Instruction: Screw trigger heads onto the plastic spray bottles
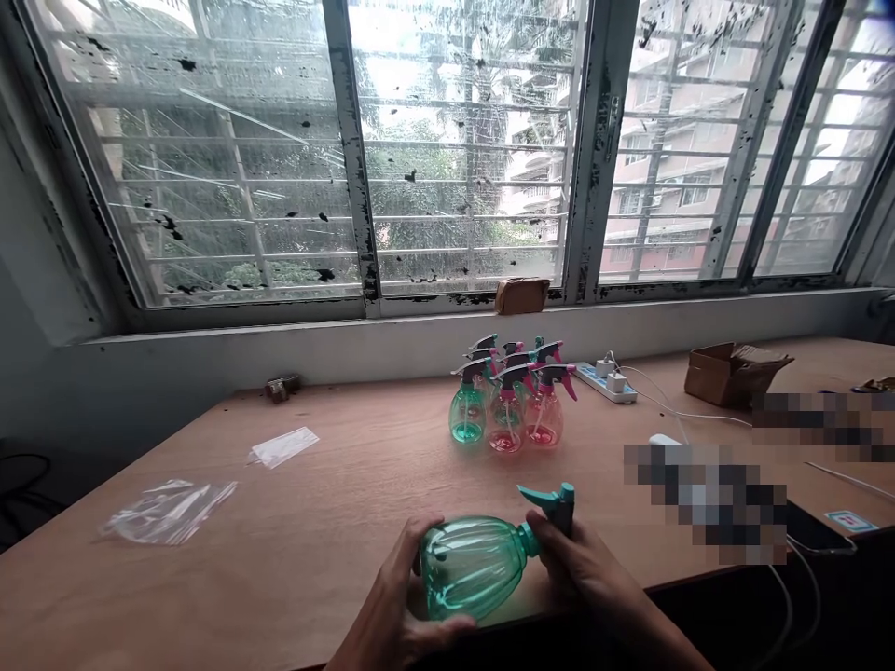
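Observation:
A see-through green spray bottle lies on its side in the air just over the table's front edge, its base to the left and its spray head to the right. My left hand is wrapped round the base, thumb and fingers on opposite sides. Around the black and green spray head, near the neck, my right hand is closed; some of its fingers are hidden. Beyond my hands, several green spray bottles and pink spray bottles stand upright in a tight group.
On the wooden table lie a clear plastic bag and a white packet at left. A power strip, cables and an open cardboard box are at right. A brown block rests on the windowsill.

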A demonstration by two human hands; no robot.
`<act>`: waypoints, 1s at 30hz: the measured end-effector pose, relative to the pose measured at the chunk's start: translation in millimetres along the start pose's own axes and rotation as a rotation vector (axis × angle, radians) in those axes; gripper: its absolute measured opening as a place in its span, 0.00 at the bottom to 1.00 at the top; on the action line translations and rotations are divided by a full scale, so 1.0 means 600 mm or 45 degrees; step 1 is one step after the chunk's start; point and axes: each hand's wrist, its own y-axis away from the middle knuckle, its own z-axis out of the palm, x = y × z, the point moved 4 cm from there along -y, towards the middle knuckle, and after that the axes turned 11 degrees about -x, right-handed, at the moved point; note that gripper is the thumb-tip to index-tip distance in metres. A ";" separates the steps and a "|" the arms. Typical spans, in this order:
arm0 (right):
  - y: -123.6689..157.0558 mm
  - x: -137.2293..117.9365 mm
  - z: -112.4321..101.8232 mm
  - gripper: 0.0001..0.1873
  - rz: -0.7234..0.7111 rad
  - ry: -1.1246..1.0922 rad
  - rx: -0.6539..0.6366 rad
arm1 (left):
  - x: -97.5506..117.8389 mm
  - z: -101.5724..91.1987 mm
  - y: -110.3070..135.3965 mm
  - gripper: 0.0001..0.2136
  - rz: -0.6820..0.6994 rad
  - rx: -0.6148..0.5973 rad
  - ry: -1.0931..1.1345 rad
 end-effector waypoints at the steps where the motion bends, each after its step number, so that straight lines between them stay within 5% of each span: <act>1: -0.001 0.002 -0.001 0.42 -0.004 -0.016 0.012 | 0.000 0.001 -0.001 0.41 0.003 -0.007 -0.038; 10: 0.023 -0.026 -0.001 0.35 -0.398 -0.100 0.058 | -0.007 0.002 -0.007 0.36 -0.022 -0.052 -0.368; 14: 0.035 -0.015 0.010 0.36 -0.561 0.149 0.137 | -0.006 0.005 -0.014 0.40 -0.014 -0.062 -0.539; 18: 0.032 0.001 0.049 0.47 -0.452 0.583 -0.008 | -0.010 0.016 -0.024 0.43 0.002 -0.145 -0.711; 21: 0.026 0.000 0.067 0.48 -0.353 0.615 -0.165 | -0.015 0.023 -0.026 0.48 -0.031 -0.221 -0.811; 24: 0.011 -0.006 0.035 0.48 -0.250 0.620 -0.062 | -0.010 0.027 -0.023 0.46 -0.058 -0.296 -0.876; 30: -0.038 -0.032 -0.114 0.45 -0.284 1.107 0.479 | 0.013 0.028 -0.019 0.39 -0.091 -0.392 -0.970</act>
